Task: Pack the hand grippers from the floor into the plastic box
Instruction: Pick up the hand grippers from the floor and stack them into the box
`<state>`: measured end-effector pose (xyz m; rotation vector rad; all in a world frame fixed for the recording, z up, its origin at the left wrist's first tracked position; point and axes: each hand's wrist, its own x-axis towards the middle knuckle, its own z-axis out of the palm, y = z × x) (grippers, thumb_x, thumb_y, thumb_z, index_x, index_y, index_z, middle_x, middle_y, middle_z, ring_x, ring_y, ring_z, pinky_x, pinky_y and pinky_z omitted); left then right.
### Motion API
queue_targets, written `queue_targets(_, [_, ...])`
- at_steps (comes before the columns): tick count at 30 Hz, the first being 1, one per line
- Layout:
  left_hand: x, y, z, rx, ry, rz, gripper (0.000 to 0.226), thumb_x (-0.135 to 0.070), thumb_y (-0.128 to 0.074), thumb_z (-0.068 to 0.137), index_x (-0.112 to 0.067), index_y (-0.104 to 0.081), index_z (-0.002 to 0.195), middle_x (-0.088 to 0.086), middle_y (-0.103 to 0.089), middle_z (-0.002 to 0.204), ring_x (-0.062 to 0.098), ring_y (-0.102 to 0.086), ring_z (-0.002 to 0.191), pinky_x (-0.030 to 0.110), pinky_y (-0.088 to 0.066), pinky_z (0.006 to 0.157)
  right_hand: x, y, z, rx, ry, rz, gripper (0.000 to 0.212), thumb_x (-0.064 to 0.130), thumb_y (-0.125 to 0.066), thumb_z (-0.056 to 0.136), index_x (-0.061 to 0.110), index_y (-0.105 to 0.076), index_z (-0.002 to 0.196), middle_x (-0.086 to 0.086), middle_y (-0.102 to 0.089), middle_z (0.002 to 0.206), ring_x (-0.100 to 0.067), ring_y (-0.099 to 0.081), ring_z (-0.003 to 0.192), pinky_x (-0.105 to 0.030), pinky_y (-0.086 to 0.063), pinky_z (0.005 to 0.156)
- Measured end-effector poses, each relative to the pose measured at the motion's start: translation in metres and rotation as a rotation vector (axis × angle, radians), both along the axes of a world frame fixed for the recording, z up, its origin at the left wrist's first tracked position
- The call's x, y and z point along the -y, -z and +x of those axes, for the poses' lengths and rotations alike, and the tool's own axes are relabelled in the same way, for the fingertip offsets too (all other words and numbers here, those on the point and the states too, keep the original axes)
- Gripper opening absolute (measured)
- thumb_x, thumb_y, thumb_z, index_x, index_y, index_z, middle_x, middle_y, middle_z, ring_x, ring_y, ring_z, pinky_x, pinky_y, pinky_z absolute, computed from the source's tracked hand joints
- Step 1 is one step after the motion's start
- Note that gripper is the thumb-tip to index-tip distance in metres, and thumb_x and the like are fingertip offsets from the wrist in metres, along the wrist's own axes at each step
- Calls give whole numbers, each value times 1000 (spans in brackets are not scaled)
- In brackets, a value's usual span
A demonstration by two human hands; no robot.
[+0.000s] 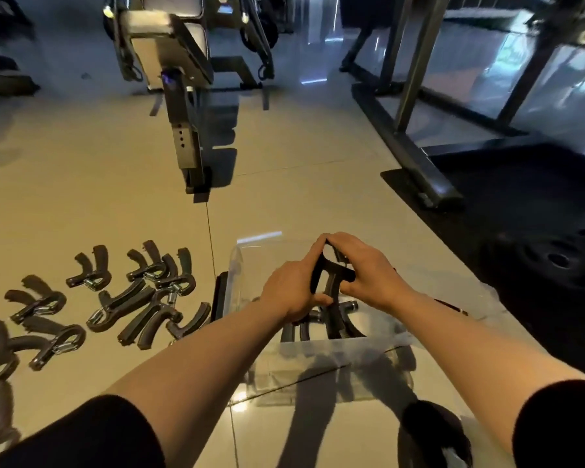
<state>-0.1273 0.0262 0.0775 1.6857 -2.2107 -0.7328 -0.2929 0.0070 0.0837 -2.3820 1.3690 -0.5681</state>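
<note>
Together, left hand [289,290] and right hand [365,271] grip a black curved hand gripper [331,278] over the clear plastic box [318,369].

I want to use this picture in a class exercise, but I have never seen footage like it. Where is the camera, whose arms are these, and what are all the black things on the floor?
The camera sits on a person's head and looks down, so the two bare arms are the wearer's own. The left hand and right hand together hold one black hand gripper, a spring squeezer for training grip, above a clear plastic box on the tiled floor. A few grippers already lie inside the box. Many more hand grippers are spread on the floor to the person's left. Behind stand a gym bench and a dark metal rack.
</note>
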Motion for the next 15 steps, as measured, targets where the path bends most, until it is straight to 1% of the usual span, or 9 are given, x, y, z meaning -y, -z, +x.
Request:
queue_targets(2, [11,7,0,36,6,51,115,-34,-77,76,-35,10,150,11,-56,135,34,-59,110,44,-51,90,10,9,-3,-41,-27,9,78,9,-73,73,25,-38,141,3,-46,137,-13,-54,107,-21,-44,90])
queue_targets(4, [20,17,-3,29,-37,116,117,-34,-78,75,-34,10,151,13,-54,136,34,-58,112,45,-50,92,20,13,-6,-88,-33,25,77,7,-72,76,25,-37,142,2,-47,138,-16,-53,116,-25,-43,96])
queue_targets(7, [29,31,-13,-50,-120,165,114,-23,-80,73,-36,3,151,14,-62,124,34,-62,103,43,-52,88,36,16,-13,-190,-28,67,81,6,-68,79,23,-28,147,-1,-44,144,-20,-45,128,-29,-37,105])
queue_targets(9, [31,44,-20,-81,-160,181,111,-18,-80,73,-36,-2,151,11,-65,117,33,-64,99,41,-53,84,46,20,-21,-303,-16,70,84,14,-69,81,23,-22,149,-1,-39,147,-19,-37,134,-29,-33,107])
queue_targets(12, [35,65,-29,-48,-194,233,110,-16,-79,73,-36,-3,150,10,-66,112,30,-65,95,40,-55,80,60,30,-43,-410,29,14,79,25,-68,82,20,-24,149,-1,-32,152,-17,-26,138,-29,-29,109])
queue_targets(15, [42,81,-41,-5,-173,273,106,-14,-74,76,-35,-1,151,9,-67,105,28,-65,89,37,-54,73,63,45,-62,-519,56,17,75,32,-63,86,20,-23,149,-1,-15,158,-20,-13,144,-31,-18,114])
